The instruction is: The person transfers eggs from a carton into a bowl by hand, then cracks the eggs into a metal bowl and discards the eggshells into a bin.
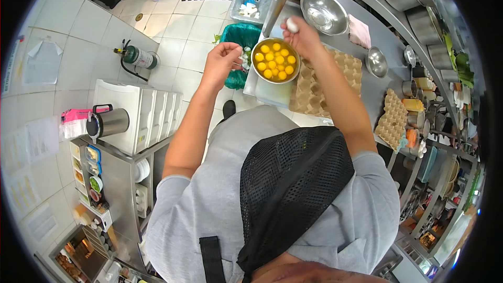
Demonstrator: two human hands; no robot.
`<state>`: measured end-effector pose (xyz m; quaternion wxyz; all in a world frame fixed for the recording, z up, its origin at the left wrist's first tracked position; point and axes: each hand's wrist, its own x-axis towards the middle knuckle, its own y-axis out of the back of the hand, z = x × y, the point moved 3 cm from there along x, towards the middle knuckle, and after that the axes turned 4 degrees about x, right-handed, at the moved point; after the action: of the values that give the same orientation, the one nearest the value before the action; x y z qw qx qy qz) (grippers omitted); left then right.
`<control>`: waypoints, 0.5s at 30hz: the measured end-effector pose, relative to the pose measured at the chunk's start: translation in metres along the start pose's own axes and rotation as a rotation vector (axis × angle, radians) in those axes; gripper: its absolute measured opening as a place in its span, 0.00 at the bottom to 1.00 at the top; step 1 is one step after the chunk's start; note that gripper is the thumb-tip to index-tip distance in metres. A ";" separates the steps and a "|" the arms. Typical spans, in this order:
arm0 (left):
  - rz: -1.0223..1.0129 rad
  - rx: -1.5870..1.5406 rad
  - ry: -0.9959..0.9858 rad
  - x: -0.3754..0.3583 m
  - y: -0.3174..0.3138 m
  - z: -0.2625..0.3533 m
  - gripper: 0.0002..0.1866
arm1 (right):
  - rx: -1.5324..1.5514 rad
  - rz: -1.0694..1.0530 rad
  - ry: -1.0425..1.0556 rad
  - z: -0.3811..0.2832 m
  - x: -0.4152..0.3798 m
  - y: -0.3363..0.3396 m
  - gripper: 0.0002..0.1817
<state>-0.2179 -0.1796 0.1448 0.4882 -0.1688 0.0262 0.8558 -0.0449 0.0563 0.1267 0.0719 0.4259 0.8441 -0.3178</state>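
Observation:
My right hand (pixel 303 36) is closed around a whitish egg (pixel 292 25) just above the rim of a metal bowl. In that bowl (pixel 252 63) lie many raw eggs, their yellow yolks whole in clear egg white. To the left, my left hand (pixel 221 64) hangs over a bin lined with a green bag (pixel 237 32). Its fingers are curled, with the thumb and fingertips a little apart, and I see nothing held. White eggshells (pixel 245 58) show in the bin beside the fingertips. Under my right forearm is a cardboard egg tray (pixel 309 91).
A large steel bowl (pixel 325 13), a smaller bowl (pixel 376 62) and a pink cloth (pixel 359 31) sit on the steel counter. Another egg tray (pixel 391 118) lies farther right. A metal post (pixel 283 1) rises beside the egg bowl. White drawers (pixel 149 118) stand at left.

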 end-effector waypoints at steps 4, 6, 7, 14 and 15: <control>0.024 -0.020 0.034 0.005 0.004 -0.014 0.13 | -1.231 -0.056 0.520 0.026 -0.053 -0.014 0.18; 0.009 -0.021 0.045 0.004 0.001 -0.015 0.13 | -1.364 -0.108 0.507 0.034 -0.060 -0.015 0.20; -0.002 -0.021 0.052 0.004 0.000 -0.015 0.13 | -1.496 -0.165 0.496 0.038 -0.061 -0.016 0.21; 0.000 -0.001 0.033 -0.001 0.009 -0.014 0.14 | -1.566 -0.046 0.536 0.007 -0.088 -0.037 0.24; 0.017 0.005 0.035 -0.001 0.013 -0.015 0.15 | -1.564 -0.050 0.535 -0.006 -0.090 -0.048 0.24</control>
<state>-0.2242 -0.1898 0.1291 0.4806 -0.1825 0.0383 0.8569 -0.0242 -0.0217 0.1898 0.1369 0.2951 0.8194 0.4719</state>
